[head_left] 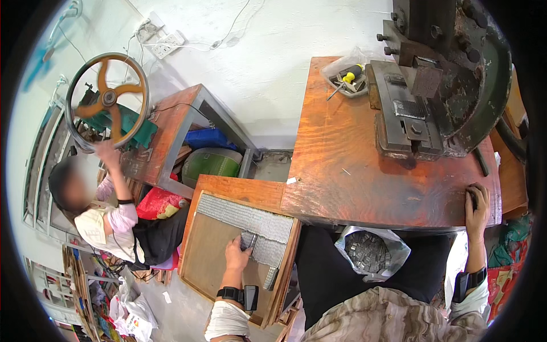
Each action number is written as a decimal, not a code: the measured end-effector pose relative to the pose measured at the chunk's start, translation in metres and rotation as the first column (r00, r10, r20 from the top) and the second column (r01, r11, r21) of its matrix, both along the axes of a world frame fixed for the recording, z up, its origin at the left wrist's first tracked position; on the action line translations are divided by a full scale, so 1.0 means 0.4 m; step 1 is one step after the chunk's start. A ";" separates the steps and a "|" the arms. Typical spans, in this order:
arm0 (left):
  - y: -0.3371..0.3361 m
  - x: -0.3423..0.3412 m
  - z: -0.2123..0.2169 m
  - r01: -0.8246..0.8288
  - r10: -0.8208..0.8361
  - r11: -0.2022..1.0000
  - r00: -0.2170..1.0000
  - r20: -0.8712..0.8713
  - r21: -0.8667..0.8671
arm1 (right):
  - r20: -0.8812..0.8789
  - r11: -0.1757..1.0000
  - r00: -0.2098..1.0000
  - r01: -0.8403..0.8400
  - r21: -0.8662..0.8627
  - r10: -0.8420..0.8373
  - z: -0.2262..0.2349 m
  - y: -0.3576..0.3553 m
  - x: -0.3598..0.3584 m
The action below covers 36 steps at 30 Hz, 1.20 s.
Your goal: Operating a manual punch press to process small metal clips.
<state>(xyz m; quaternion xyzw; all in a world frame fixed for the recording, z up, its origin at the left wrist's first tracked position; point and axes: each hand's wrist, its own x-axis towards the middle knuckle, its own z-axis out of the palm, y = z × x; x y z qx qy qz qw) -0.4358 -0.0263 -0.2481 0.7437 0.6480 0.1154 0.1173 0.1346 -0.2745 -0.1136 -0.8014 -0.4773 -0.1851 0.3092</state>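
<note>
Grey metal pieces, small and narrow, set in close rows (245, 218) along the far and right parts of a shallow wooden tray (208, 251), left of the seated person's lap. Left hand (236, 253): over the tray, fingers bent and gripping a darker cluster of metal pieces (248, 240) at the near edge of the rows. One short separate stack (271, 278), near right part of the tray. Right hand (477, 212): at the near right edge of a reddish wooden bench (330, 165), fingers curled; whether it holds anything cannot be told. One clear bag (392, 251) of loose metal pieces (364, 253), between the person's thighs. One heavy dark press (424, 108), on the bench, far right. One plastic tub (331, 69), left of the press, bearing a yellow-handled screwdriver (348, 77). One co-worker (108, 222), far left, arm raised to a spoked handwheel (108, 98).
</note>
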 end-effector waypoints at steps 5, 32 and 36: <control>0.012 -0.017 0.005 -0.070 0.098 0.979 0.985 0.144 -0.191 | -0.005 1.000 1.000 0.021 0.010 -0.021 0.001 0.003 -0.004; -0.027 -0.037 0.024 -0.155 0.173 0.977 0.978 0.118 -0.144 | 0.021 1.000 1.000 0.023 0.010 -0.023 0.004 0.006 -0.010; -0.033 -0.071 0.000 -0.055 0.055 0.998 0.998 0.015 0.024 | 0.022 1.000 1.000 0.008 0.027 -0.009 0.002 0.014 -0.012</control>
